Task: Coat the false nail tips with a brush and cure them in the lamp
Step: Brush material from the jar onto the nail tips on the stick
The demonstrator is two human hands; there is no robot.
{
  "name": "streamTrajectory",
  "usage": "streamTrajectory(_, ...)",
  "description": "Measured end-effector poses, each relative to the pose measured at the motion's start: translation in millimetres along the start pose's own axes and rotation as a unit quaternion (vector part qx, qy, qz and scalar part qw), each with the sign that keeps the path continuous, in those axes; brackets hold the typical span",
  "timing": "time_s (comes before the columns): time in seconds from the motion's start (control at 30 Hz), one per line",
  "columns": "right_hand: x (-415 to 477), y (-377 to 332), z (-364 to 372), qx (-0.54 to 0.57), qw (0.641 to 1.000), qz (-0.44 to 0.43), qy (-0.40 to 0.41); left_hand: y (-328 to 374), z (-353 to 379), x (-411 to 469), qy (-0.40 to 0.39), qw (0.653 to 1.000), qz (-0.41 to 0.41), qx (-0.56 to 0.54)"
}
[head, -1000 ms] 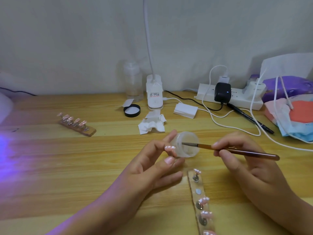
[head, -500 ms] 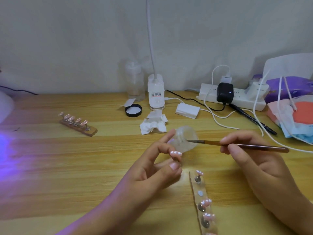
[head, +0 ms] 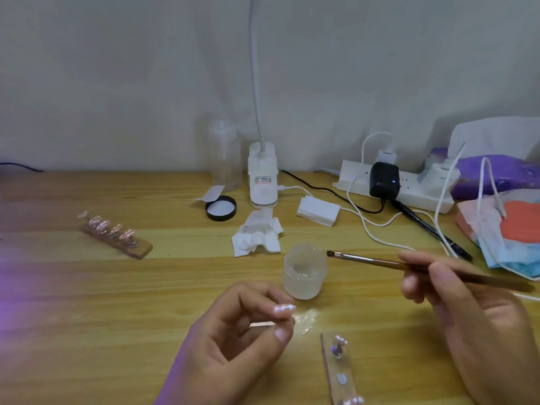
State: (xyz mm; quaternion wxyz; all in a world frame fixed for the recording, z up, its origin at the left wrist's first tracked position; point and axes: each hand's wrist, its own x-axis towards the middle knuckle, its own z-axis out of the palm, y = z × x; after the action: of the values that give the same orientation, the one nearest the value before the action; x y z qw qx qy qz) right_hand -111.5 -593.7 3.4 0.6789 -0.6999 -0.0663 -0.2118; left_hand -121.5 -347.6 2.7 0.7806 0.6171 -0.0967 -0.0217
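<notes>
The left hand (head: 233,340) pinches a nail tip (head: 283,308) between thumb and forefinger, just nearer than the open jar (head: 304,273). The right hand (head: 467,311) grips the brush (head: 380,261), its bristles right of the jar's rim, possibly loaded; it is too blurred to tell. Lay thin, even strokes and keep the fingers off the wet face.
</notes>
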Motion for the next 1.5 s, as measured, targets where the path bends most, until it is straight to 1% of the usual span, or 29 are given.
streamTrajectory(0.07,1,-2,1,0.001,1.000,0.019,0.002,2,1,4,-0.008,1.000,-0.018,-0.004)
streamTrajectory(0.2,7,5,-3,0.069,0.997,0.032,0.029,2,2,12,-0.014,0.998,-0.066,-0.006)
streamTrajectory(0.27,10,10,-4,0.083,0.995,0.047,0.042,2,1,14,-0.015,0.997,-0.080,-0.009)
streamTrajectory(0.37,13,9,-3,0.102,0.992,0.056,0.049,1,1,13,-0.019,0.997,-0.077,0.000)
streamTrajectory(0.57,7,7,-4,0.112,0.992,0.055,0.010,-1,1,7,-0.015,0.999,-0.052,0.004)
streamTrajectory(0.77,3,4,-5,0.135,0.988,0.070,-0.010,-1,0,7,-0.057,0.996,-0.060,0.023)
streamTrajectory(0.93,0,3,-3,0.142,0.986,0.053,-0.064,-3,0,7,-0.065,0.995,-0.056,0.044)
streamTrajectory(1.03,-4,2,-3,0.130,0.989,0.031,-0.057,-2,-1,6,-0.071,0.994,-0.053,0.061)
streamTrajectory(1.27,-8,2,4,0.130,0.988,0.001,-0.077,-2,0,6,-0.072,0.994,-0.045,0.066)
streamTrajectory(1.5,-9,6,4,0.114,0.989,-0.011,-0.092,0,-1,5,-0.082,0.993,-0.044,0.073)
